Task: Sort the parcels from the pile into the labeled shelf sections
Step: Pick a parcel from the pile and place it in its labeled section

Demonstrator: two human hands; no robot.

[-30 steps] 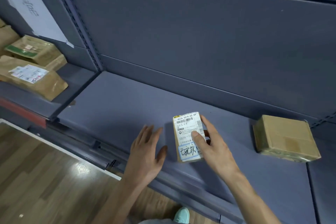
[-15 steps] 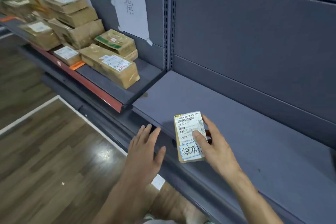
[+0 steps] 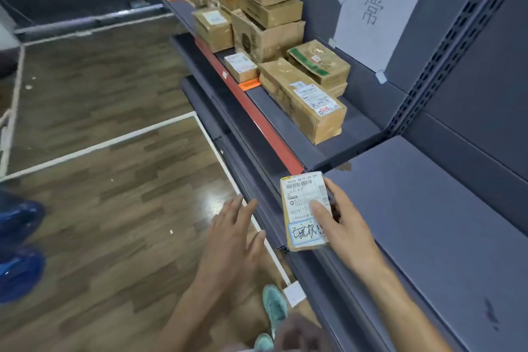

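Observation:
My right hand [image 3: 345,226] grips a small flat brown parcel [image 3: 300,203] with a white barcode label and a blue-framed handwritten sticker, held over the front edge of the grey shelf [image 3: 428,223]. My left hand [image 3: 233,240] hovers beside it to the left, fingers spread, holding nothing. Further along, the shelf section with the red front strip [image 3: 257,120] carries several brown parcels, the nearest a long carton [image 3: 303,100] with a white label. A white paper sign [image 3: 371,6] with handwritten characters hangs on the back panel above them.
Wooden floor with white tape lines [image 3: 114,143] spreads to the left. Blue bags [image 3: 17,248] lie at the left edge. My teal shoes [image 3: 274,308] show below. A perforated upright [image 3: 445,46] divides the two shelf sections.
The view has swung left: the lone box on the right has left the frame and the stacked parcels and sign have come in. My hands keep the same pose, with the parcel still in the right one.

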